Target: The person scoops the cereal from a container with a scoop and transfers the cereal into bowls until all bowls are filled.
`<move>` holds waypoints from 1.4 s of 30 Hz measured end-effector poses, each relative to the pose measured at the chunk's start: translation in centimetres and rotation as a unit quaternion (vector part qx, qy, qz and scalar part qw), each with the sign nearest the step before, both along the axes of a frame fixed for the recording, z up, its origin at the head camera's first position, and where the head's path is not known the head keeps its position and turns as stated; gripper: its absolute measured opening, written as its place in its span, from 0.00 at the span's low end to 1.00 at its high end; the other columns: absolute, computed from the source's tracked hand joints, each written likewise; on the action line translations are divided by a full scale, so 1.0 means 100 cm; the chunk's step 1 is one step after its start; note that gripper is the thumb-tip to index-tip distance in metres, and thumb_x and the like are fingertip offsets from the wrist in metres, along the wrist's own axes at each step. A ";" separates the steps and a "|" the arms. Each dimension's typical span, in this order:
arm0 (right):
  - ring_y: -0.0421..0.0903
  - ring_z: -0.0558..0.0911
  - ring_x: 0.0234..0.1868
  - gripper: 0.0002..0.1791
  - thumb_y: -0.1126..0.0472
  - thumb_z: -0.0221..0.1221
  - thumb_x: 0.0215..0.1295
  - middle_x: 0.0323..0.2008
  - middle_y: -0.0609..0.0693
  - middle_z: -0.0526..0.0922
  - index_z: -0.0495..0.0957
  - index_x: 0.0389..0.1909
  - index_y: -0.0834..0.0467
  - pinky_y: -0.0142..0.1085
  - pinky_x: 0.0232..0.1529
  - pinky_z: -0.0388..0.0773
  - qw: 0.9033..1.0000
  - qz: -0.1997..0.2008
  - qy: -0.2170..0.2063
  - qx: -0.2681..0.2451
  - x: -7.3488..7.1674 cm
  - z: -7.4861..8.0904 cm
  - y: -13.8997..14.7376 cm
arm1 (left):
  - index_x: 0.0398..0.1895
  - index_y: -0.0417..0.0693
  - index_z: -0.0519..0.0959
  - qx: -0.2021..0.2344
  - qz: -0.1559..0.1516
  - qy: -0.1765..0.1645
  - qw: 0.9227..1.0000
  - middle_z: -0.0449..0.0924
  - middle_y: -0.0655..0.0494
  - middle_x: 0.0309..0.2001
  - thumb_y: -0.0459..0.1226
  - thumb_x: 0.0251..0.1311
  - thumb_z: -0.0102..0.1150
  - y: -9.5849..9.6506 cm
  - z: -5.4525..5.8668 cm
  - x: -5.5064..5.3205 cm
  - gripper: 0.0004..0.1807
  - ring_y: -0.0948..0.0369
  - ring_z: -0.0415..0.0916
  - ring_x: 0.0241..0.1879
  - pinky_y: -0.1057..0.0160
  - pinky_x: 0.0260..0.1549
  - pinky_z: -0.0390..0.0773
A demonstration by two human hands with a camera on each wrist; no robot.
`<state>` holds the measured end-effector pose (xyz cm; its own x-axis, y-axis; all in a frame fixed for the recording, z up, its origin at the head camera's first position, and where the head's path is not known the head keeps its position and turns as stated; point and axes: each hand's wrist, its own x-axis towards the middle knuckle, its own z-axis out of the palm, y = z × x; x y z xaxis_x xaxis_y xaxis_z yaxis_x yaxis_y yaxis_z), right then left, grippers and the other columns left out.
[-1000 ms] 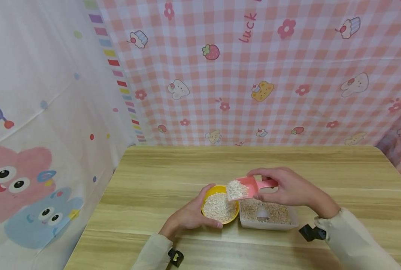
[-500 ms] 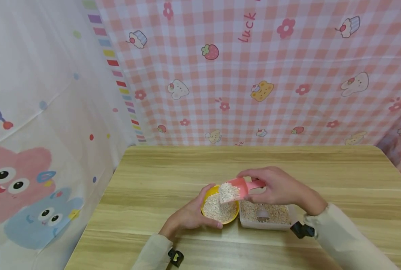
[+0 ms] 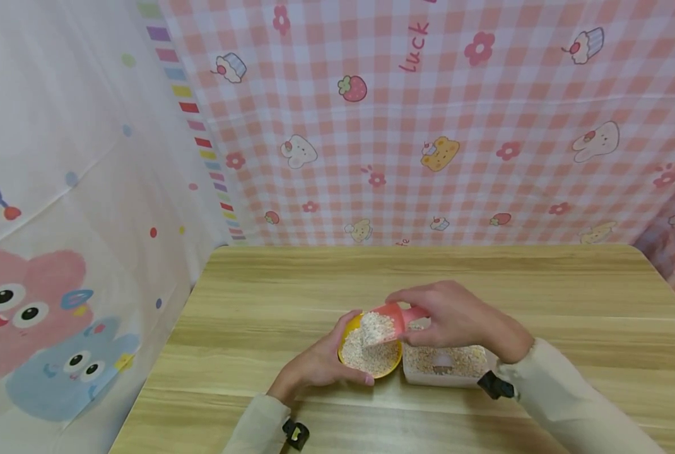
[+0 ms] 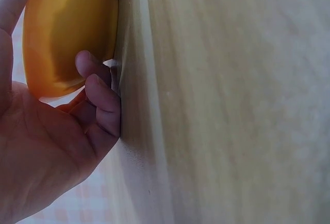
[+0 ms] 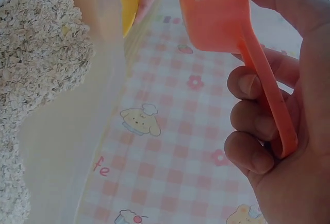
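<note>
My left hand (image 3: 322, 364) holds a yellow bowl (image 3: 349, 325) of oat flakes on the table, thumb on the near side and fingers round the far side. In the left wrist view its fingers curl beneath the bowl's wall (image 4: 69, 28). My right hand (image 3: 457, 318) grips a pink scoop (image 3: 395, 313) by the handle, which the right wrist view shows wrapped by the fingers (image 5: 250, 113). Oat flakes (image 3: 378, 328) heap the scoop, whose front lip is tilted down over the bowl. Whether flakes are falling is too small to tell.
Just right of the bowl stands a translucent plastic container (image 3: 445, 380) of oat flakes, partly under my right hand and forearm. The wooden table (image 3: 269, 284) meets a pink checked cloth (image 3: 326, 183) at the back and a printed white cloth (image 3: 116, 208) at the left.
My right hand has moved left with the loaded scoop, bringing it from the bowl's right edge to over the bowl. The left hand and bowl have stayed put.
</note>
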<state>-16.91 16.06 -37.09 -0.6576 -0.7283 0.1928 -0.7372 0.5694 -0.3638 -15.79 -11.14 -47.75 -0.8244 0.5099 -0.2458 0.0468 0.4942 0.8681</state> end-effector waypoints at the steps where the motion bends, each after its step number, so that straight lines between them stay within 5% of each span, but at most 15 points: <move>1: 0.40 0.84 0.42 0.29 0.50 0.68 0.55 0.51 0.48 0.85 0.79 0.58 0.55 0.40 0.43 0.82 1.000 0.003 0.005 0.002 0.000 0.000 -0.002 | 0.78 0.67 0.44 0.001 0.000 0.000 1.000 0.59 0.46 0.73 0.48 0.41 0.81 0.000 0.000 0.000 0.65 0.46 0.59 0.70 0.38 0.67 0.57; 11: 0.42 0.85 0.37 0.28 0.48 0.68 0.55 0.47 0.49 0.87 0.80 0.56 0.55 0.40 0.39 0.82 0.998 0.012 0.045 0.033 0.002 -0.001 -0.014 | 0.78 0.70 0.43 0.000 0.002 -0.006 1.000 0.60 0.47 0.73 0.50 0.41 0.81 -0.001 -0.001 -0.001 0.65 0.46 0.59 0.71 0.37 0.67 0.57; 19: 0.34 0.70 0.22 0.29 0.47 0.68 0.54 0.40 0.48 0.86 0.80 0.55 0.55 0.30 0.26 0.72 0.997 0.007 0.062 0.052 0.000 0.001 -0.018 | 0.79 0.68 0.43 0.006 -0.003 -0.002 1.000 0.60 0.53 0.73 0.50 0.42 0.81 -0.001 -0.004 -0.002 0.66 0.49 0.59 0.71 0.39 0.68 0.57; 35: 0.35 0.70 0.22 0.28 0.44 0.68 0.58 0.39 0.50 0.87 0.80 0.55 0.55 0.34 0.26 0.74 0.993 -0.006 0.083 0.083 -0.007 0.004 -0.018 | 0.73 0.85 0.44 0.010 0.000 -0.011 1.000 0.58 0.51 0.74 0.50 0.42 0.81 -0.001 -0.003 -0.001 0.62 0.50 0.59 0.71 0.40 0.68 0.57; 42: 0.34 0.65 0.18 0.28 0.43 0.68 0.57 0.32 0.46 0.84 0.81 0.53 0.55 0.29 0.20 0.65 0.991 -0.004 0.098 0.093 -0.008 0.008 -0.019 | 0.73 0.85 0.44 0.003 0.002 -0.007 1.000 0.57 0.50 0.75 0.50 0.42 0.81 -0.002 -0.003 0.000 0.62 0.49 0.59 0.70 0.39 0.68 0.57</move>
